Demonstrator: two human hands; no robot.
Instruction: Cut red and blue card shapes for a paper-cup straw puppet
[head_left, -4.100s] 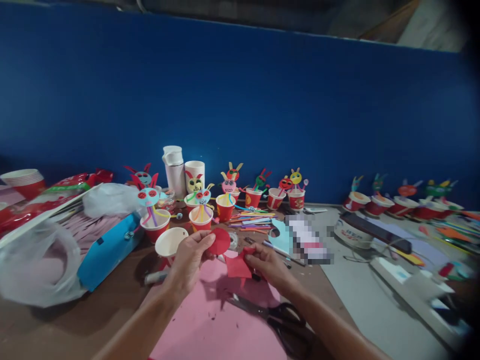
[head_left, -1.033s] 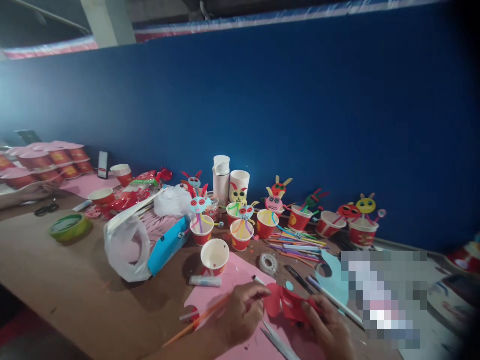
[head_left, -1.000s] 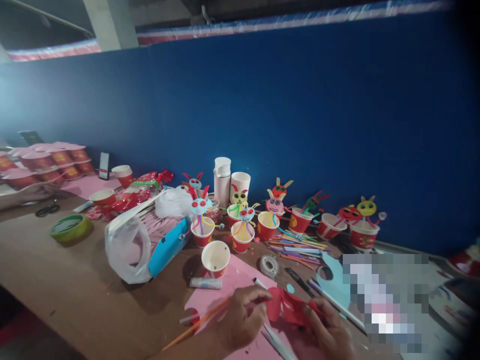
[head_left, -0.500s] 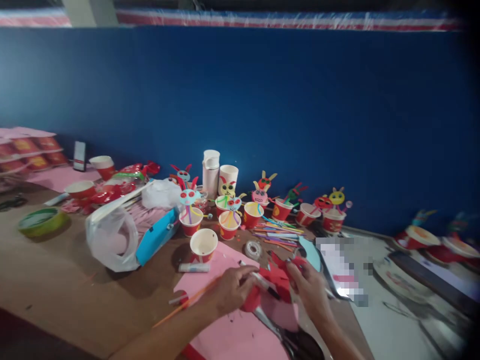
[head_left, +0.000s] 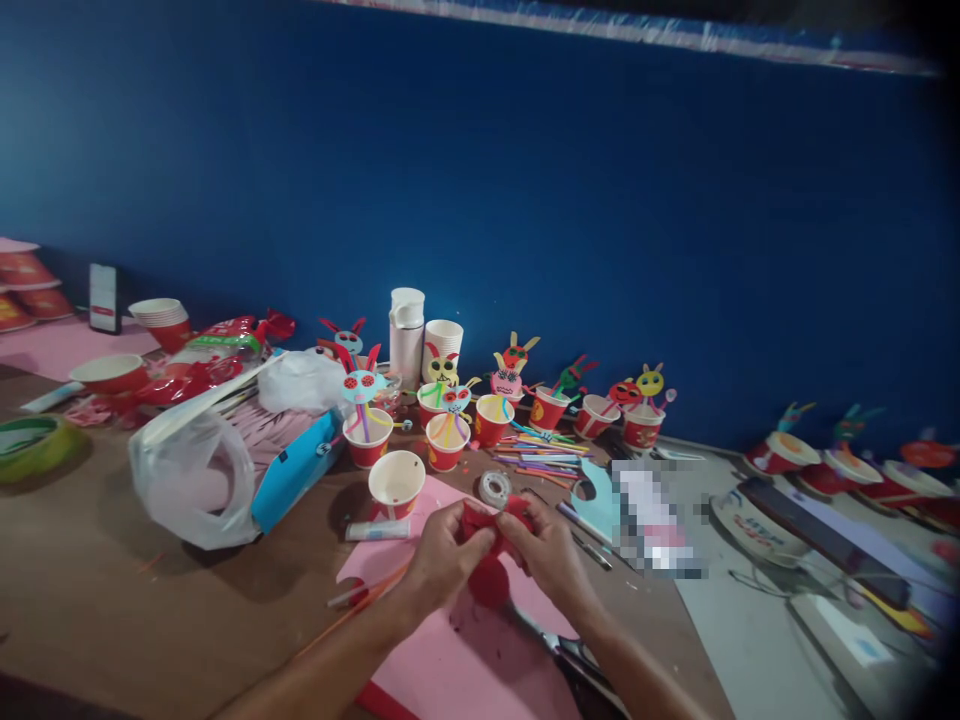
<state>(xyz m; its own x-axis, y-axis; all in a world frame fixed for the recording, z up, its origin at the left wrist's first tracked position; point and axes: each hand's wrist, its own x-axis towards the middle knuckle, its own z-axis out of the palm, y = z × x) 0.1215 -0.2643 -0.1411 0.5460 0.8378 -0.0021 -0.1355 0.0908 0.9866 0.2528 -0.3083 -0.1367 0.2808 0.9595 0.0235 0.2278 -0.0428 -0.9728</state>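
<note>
My left hand (head_left: 448,558) and my right hand (head_left: 546,550) are close together, pinching a piece of red paper (head_left: 480,518) between thumbs and fingers. Much of that paper is hidden by the fingers. Just below them, a round red paper piece (head_left: 489,584) rests above or on a pink sheet (head_left: 480,670). Scissors (head_left: 559,645) lie partly under my right forearm. Pens (head_left: 592,550) are on the table to the right of my right hand, and a roll of clear tape (head_left: 495,488) sits just beyond my fingers.
Red paper cups (head_left: 444,445) with paper animal figures line the back, beside several coloured sticks (head_left: 544,460). A cup (head_left: 396,485) and a white tube (head_left: 377,530) stand left of my hands. Farther left are a plastic bag (head_left: 191,490) and green tape (head_left: 37,445).
My hands have come together, both now on the red paper. The dark-tipped pen seen by my left hand is gone from there. The view has shifted, moving the table's things leftward.
</note>
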